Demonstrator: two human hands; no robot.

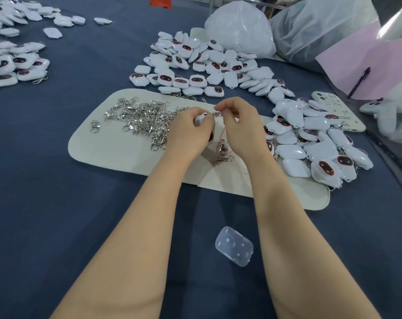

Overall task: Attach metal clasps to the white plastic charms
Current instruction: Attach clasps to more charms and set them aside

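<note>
Currently in hand: we are joining one clasp to one charm; by our reading the attachment is mid-way, not finished.
Left hand (193, 127): fingers (204, 128) are curled round a single white charm (200, 118), holding it just above the cream mat (117, 150).
Right hand (240, 122): fingertips (223, 107) pinch a small metal clasp (216, 114) against the charm's upper edge. The two look to be touching; whether the ring has passed through the charm's loop is too small to tell.
Clasp supply: a loose heap of clasps (144, 118) lies on the mat, just left of the left hand. Two stray clasps (222, 147) lie on the mat below the wrists.
Charms waiting (judged): the far pile (204, 65) lies beyond the mat on the blue counter (57, 180).
Charms done (judged): the right pile (310, 139) overlaps the mat's right end, with clasps showing among the charms.
Also noted: a clear plastic case (234, 248) lies on the counter between our forearms, and a white plastic bag (241, 26) sits behind the far pile.
Next move calls for: a steady hold on the charm, a fine twist of the right fingertips to seat the ring, then a check that it has closed before the piece goes to the right pile.
</note>
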